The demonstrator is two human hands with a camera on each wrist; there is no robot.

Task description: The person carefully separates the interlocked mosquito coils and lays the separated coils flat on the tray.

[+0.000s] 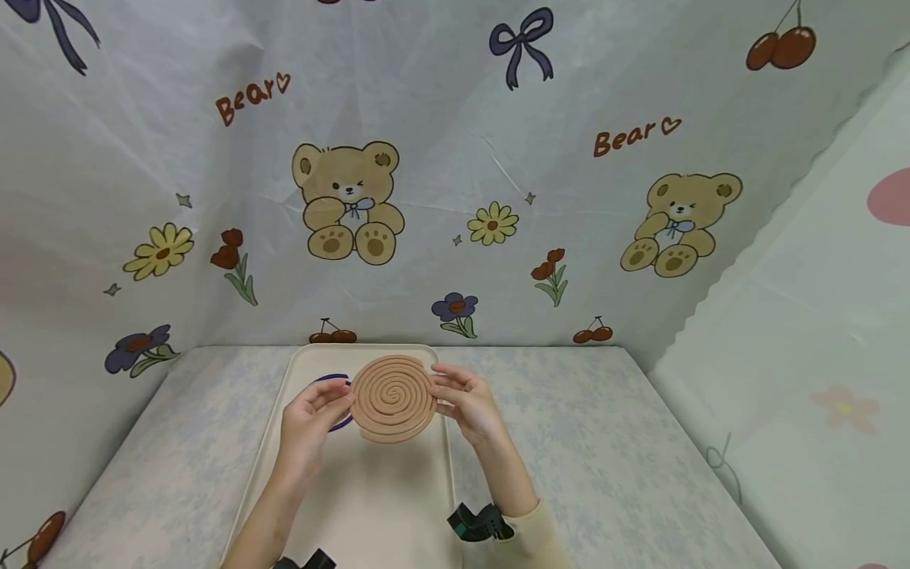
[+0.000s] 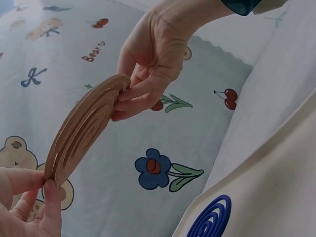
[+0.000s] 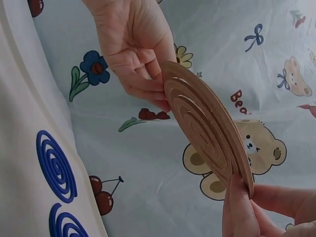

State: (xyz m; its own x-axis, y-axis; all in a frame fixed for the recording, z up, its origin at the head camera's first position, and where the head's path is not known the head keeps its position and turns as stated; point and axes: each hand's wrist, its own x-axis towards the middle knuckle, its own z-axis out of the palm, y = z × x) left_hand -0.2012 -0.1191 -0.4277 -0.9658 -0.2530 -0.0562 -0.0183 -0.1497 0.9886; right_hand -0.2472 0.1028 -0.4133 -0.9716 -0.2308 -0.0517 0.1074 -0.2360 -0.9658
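Observation:
A flat brown spiral disc (image 1: 393,397), which looks like a mosquito coil, is held up over the tray, its face towards me in the head view. My left hand (image 1: 315,412) pinches its left edge between thumb and fingers. On the opposite edge, my right hand (image 1: 472,403) grips it the same way. Seen from the side in the left wrist view, the disc (image 2: 86,128) is tilted and its rings stand out in steps. Behind the left fingers in the head view, a blue spiral (image 1: 343,423) is partly hidden.
The long cream tray (image 1: 384,506) lies on a pale mottled table (image 1: 569,458). Two blue spirals show on it in the right wrist view, one (image 3: 57,167) above another (image 3: 69,228). A bear-print cloth (image 1: 426,118) hangs behind, with a white cloth (image 1: 796,340) at the right.

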